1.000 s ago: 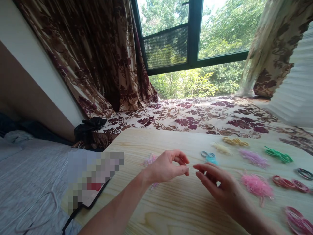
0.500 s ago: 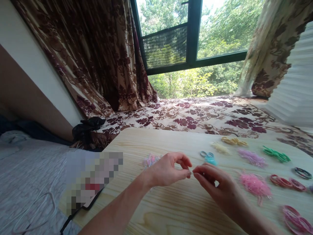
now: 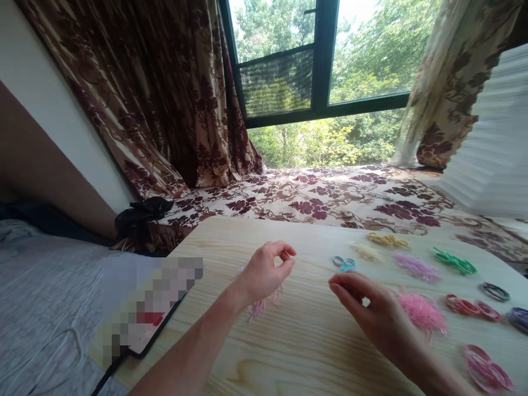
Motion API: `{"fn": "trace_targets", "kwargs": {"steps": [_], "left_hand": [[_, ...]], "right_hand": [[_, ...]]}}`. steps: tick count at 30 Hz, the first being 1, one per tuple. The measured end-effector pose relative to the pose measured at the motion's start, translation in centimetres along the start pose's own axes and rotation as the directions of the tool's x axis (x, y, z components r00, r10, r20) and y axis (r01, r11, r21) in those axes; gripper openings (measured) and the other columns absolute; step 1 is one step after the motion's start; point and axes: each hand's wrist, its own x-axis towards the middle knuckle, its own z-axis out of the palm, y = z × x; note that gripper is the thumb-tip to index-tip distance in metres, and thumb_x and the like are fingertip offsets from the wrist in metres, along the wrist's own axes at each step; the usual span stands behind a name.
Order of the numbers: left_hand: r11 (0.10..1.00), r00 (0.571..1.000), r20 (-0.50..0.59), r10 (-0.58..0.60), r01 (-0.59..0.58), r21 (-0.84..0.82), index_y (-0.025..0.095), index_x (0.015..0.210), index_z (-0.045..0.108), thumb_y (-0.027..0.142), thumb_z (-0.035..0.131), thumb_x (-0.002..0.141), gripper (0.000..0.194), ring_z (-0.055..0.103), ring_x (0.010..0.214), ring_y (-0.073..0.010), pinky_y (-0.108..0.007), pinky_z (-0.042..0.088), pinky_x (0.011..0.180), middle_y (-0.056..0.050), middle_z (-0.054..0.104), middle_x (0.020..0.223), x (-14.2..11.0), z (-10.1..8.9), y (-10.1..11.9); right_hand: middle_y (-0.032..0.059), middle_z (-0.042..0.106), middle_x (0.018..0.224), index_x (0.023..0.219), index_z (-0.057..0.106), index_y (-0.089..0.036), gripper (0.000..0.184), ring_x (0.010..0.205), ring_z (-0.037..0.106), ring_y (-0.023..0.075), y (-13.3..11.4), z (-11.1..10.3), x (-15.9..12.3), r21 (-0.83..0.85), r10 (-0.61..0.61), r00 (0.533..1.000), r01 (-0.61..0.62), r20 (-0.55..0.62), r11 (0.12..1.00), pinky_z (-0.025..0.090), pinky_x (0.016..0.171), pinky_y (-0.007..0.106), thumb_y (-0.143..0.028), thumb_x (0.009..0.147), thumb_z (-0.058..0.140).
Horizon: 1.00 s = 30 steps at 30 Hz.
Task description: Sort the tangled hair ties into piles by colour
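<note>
My left hand (image 3: 266, 269) hangs over the left half of the wooden table, thumb and fingertips pinched. Whatever they hold, if anything, is too small to make out. Beneath it, partly covered, lies a loose pile of pink and pale elastic bands (image 3: 259, 309). My right hand (image 3: 369, 302) is also pinched, and I cannot make out anything in its fingertips. Just beyond that hand are blue hair ties (image 3: 344, 263). Close to its right side sits a bright pink heap of small elastic bands (image 3: 423, 312). The two hands are apart.
Around the table's (image 3: 289, 357) right side lie yellow hair ties (image 3: 388, 240), a cream heap (image 3: 366, 251), a lilac heap (image 3: 416, 267), green ties (image 3: 455, 261), and red ties (image 3: 472, 307). A blurred-out flat object (image 3: 154, 313) with a black cord rests at the left edge.
My left hand has moved left and away from my right hand; their fingertips were close together before. My right hand stays pinched in nearly the same place. The view has shifted slightly.
</note>
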Motion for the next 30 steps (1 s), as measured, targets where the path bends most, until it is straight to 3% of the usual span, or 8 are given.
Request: {"fn": "trace_targets", "kwargs": {"steps": [6,10,14,17,22,30], "left_hand": [[0.976,0.989,-0.114,0.099,-0.074,0.204,0.02,0.091,0.067,0.014,0.055,0.079,0.018,0.06,0.09,-0.0182,-0.033,0.044,0.09,-0.001,0.068,0.081,0.4,-0.8,-0.8],[0.956,0.984,-0.114,0.133,-0.097,0.278,0.02,0.091,0.067,0.014,0.054,0.08,0.018,0.06,0.09,-0.0186,-0.034,0.044,0.09,-0.002,0.068,0.082,0.4,-1.5,-1.3],[0.939,0.979,-0.149,0.138,-0.081,0.335,0.02,0.09,0.067,0.013,0.054,0.079,0.018,0.06,0.089,-0.0196,-0.036,0.043,0.09,-0.002,0.068,0.081,0.4,-1.9,-2.2],[0.935,0.975,-0.163,0.15,-0.086,0.345,0.02,0.091,0.067,0.014,0.054,0.08,0.018,0.06,0.09,-0.0201,-0.037,0.043,0.09,-0.002,0.069,0.081,0.4,-1.7,-2.8],[0.94,0.972,-0.187,0.141,-0.072,0.334,0.02,0.091,0.067,0.017,0.054,0.081,0.018,0.061,0.089,-0.0205,-0.037,0.044,0.089,-0.003,0.069,0.082,0.5,-1.7,-3.5],[0.955,0.974,-0.21,0.091,-0.025,0.297,0.02,0.091,0.067,0.021,0.052,0.08,0.018,0.061,0.089,-0.0209,-0.039,0.043,0.091,-0.003,0.068,0.082,0.5,-2.4,-4.2]], "right_hand": [[0.001,0.068,0.064,0.074,0.069,-0.022,0.027,0.055,0.059,0.0148,1.0,-0.8,0.6,-0.033,0.055,0.993,-0.059,-0.103,0.998,0.048,0.05,0.025,-0.041,0.083,0.053],[0.0034,0.071,0.072,0.077,0.072,-0.022,0.032,0.062,0.062,0.0173,3.1,-3.5,1.9,-0.128,0.122,0.962,-0.157,-0.245,0.979,0.049,0.055,0.027,-0.047,0.078,0.053],[0.0056,0.072,0.073,0.076,0.073,-0.02,0.035,0.061,0.063,0.0202,5.3,-6.5,3.3,-0.219,0.194,0.93,-0.269,-0.312,0.938,0.049,0.057,0.032,-0.049,0.073,0.052],[0.0053,0.071,0.068,0.073,0.074,-0.02,0.034,0.059,0.062,0.021,6.4,-7.5,4.1,-0.292,0.231,0.924,-0.322,-0.304,0.901,0.047,0.055,0.033,-0.047,0.071,0.054],[0.0058,0.072,0.072,0.08,0.075,-0.017,0.031,0.064,0.065,0.0218,7.7,-7.0,5.0,-0.388,0.279,0.928,-0.359,-0.249,0.848,0.047,0.055,0.031,-0.04,0.078,0.054],[0.0025,0.069,0.095,0.095,0.067,-0.016,0.02,0.079,0.065,0.0156,9.1,-6.3,6.0,-0.5,0.369,0.916,-0.396,-0.157,0.77,0.053,0.072,0.033,-0.034,0.09,0.059]]}}
